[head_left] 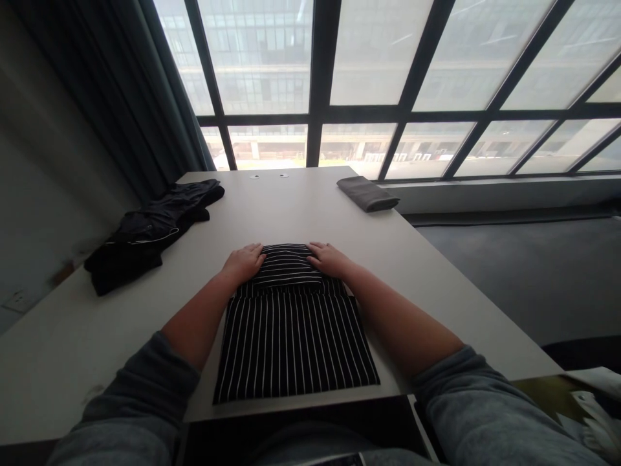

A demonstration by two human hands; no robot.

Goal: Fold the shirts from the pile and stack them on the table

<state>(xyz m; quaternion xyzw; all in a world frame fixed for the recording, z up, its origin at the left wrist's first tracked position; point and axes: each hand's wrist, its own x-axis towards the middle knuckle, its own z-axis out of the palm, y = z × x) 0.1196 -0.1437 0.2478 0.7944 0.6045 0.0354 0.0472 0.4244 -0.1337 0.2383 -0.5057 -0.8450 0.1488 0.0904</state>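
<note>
A black cloth with white pinstripes (295, 346), perhaps an apron, lies folded on the table in front of me. Its near part is a wide panel with stripes running away from me. The narrower far part is folded over, and its stripes run crosswise. My left hand (244, 262) rests on the far left corner of that fold, fingers stretched out on the fabric. On the far right corner lies my right hand (330, 259), its fingers and thumb apart and touching the cloth. The undersides of both hands are hidden.
The white table (272, 207) reaches toward the large window. Crumpled dark clothing (155, 226) lies along the left edge, and a folded grey cloth (367, 193) near the far right edge. A dark curtain (126, 90) hangs at the left.
</note>
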